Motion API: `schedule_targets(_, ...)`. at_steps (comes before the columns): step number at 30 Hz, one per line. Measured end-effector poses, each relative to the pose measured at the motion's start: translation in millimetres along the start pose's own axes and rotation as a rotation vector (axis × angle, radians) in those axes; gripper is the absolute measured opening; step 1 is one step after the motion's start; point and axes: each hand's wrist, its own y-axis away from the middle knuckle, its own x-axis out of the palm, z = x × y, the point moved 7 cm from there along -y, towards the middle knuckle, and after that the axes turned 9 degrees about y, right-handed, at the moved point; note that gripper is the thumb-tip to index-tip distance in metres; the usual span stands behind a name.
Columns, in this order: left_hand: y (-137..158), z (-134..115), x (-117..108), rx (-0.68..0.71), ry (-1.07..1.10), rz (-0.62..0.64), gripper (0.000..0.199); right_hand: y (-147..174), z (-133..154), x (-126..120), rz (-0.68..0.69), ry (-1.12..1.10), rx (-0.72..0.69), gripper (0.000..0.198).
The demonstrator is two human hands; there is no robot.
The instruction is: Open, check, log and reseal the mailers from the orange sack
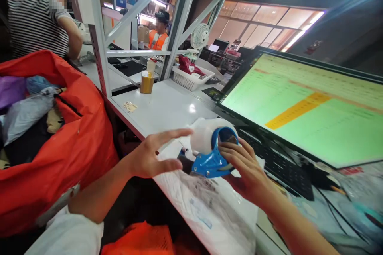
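Note:
A blue tape dispenser (209, 164) with a wide roll of clear tape (201, 134) is in my right hand (243, 169), whose fingers wrap round its frame. To its left, my left hand (157, 153) is raised with thumb and forefinger spread apart, their tips near the roll and the dispenser's front end. Nothing shows between those fingers. Below the dispenser, a whitish plastic bag (215, 211) lies across the table edge, partly covered by the dispenser and my right hand.
On the left stands a large red bag (89, 127) of packages. A metal rack post (100, 63) rises behind the white table (167, 101). A small box (147, 83), white basket (191, 79), keyboard (278, 163) and monitor (305, 103) surround the workspace. Two other people are farther back.

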Motion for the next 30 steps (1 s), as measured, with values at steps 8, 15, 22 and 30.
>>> schedule_targets(8,23,-37,82,0.145,0.03,0.12,0.042,79,38,-48,-0.018,0.064,0.14,0.037)
schedule_targets(15,30,-48,87,-0.008,-0.008,-0.087,0.017,92,60,-59,-0.026,0.024,0.14,0.033)
schedule_targets(22,32,-38,81,-0.141,0.016,-0.314,0.017,87,66,-65,-0.022,-0.044,0.17,0.035)
schedule_targets(30,23,-41,66,-0.157,0.089,-0.473,0.018,94,53,-76,-0.001,-0.056,0.193,0.038)
